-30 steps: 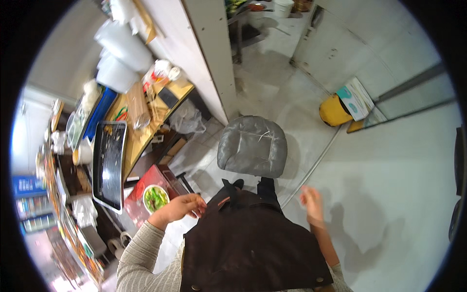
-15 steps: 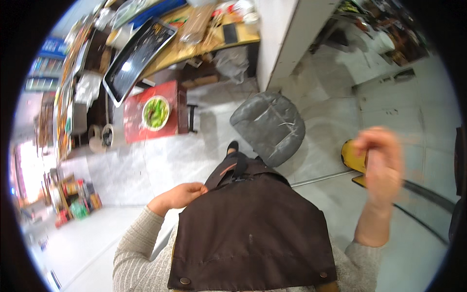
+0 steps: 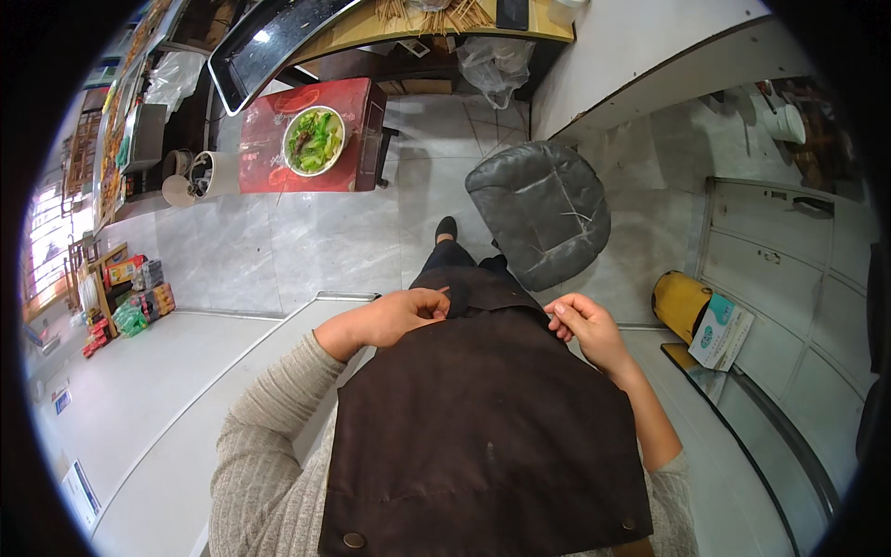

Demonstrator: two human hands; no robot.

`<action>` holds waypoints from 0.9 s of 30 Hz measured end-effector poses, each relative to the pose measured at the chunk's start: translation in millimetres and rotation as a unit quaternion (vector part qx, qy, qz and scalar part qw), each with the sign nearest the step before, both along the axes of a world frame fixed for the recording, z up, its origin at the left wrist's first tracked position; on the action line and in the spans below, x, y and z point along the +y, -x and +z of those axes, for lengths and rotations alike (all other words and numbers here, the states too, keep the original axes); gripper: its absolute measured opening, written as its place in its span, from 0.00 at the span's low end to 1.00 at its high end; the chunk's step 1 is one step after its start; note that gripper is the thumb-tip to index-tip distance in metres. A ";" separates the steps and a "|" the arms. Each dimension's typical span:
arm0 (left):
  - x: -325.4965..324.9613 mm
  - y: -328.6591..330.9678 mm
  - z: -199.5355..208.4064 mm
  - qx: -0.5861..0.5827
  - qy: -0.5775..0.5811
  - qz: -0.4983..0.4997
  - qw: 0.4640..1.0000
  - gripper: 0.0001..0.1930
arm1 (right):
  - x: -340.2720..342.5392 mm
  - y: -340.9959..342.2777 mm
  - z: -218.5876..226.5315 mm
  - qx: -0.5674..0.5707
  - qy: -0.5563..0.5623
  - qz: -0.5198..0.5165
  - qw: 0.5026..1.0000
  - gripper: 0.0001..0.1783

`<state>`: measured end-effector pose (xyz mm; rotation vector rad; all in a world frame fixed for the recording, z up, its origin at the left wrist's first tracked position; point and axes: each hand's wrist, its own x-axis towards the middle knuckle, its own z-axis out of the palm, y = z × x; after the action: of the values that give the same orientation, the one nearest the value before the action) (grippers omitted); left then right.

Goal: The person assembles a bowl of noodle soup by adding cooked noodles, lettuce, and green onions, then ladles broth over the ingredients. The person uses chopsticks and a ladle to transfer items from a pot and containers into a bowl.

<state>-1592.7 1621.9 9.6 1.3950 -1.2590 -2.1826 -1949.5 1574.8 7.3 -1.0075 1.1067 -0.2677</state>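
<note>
My left hand (image 3: pixel 408 317) is closed at the left side of the dark brown apron (image 3: pixel 492 418) I wear, its fingers curled against the cloth. Level with it, on the apron's other side, my right hand (image 3: pixel 590 327) is also closed, thumb against the bent fingers. What either hand pinches, if anything, is too small or hidden to make out. Just ahead of my right hand stands a worn, dark grey padded seat (image 3: pixel 540 213), with pale cracks in its cover.
Ahead left, a bowl of leafy greens (image 3: pixel 316 139) sits on a red box (image 3: pixel 264 139). Beyond are a black tray (image 3: pixel 232 79) and a wooden table (image 3: pixel 552 20) with skewer sticks and a phone. A yellow bin (image 3: pixel 676 302) stands right, by white cabinets (image 3: pixel 770 241).
My right hand has swung in from the far right to the apron's side. My left hand has shifted slightly up and right. The view has tilted, so the table sits higher.
</note>
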 end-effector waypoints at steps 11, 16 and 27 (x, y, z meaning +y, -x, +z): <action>-51.5 -30.7 9.2 -0.073 -0.042 -0.102 0.991 0.20 | -43.7 -114.0 34.1 0.012 0.021 0.189 0.982 0.16; -58.4 -35.5 3.7 -0.054 -0.122 -0.045 0.990 0.19 | -53.2 -134.1 23.9 0.068 0.096 0.290 0.950 0.29; -26.8 -45.2 13.4 -0.016 -0.017 -0.002 1.000 0.15 | -48.1 -148.4 13.9 0.057 0.133 0.309 0.940 0.24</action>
<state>-1547.5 1595.0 22.9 1.4459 -1.2431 -2.2028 -1801.1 1526.8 21.2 -1.5756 0.8132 0.1579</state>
